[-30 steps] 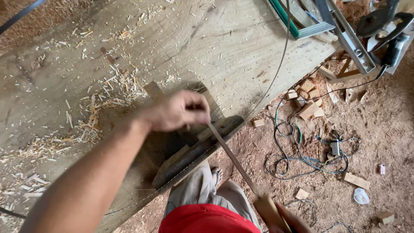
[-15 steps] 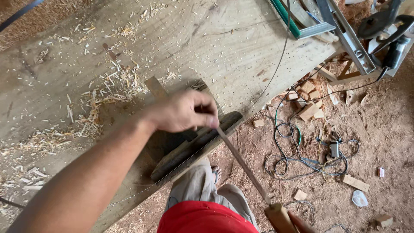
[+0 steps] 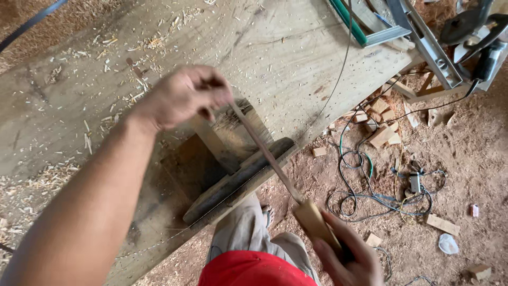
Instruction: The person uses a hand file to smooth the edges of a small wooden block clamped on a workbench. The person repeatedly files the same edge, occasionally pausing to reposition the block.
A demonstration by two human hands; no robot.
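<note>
1. Workshop with a red dirt floor (image 3: 450, 159) strewn with wood offcuts (image 3: 383, 135) and tangled cables (image 3: 370, 190); a large pale wooden slab (image 3: 275, 47), dusted with shavings, serves as the bench.
2. A long flat file (image 3: 264, 153) lies angled across a dark curved wooden piece (image 3: 238, 180) at the slab's near edge, beside a square notch.
3. Left hand (image 3: 182, 98): fingers pinched closed on the file's far tip, probably to press it flat on the work.
4. Right hand (image 3: 346, 254): wrapped around the file's wooden handle (image 3: 315, 225), below the slab edge, likely driving the stroke.
</note>
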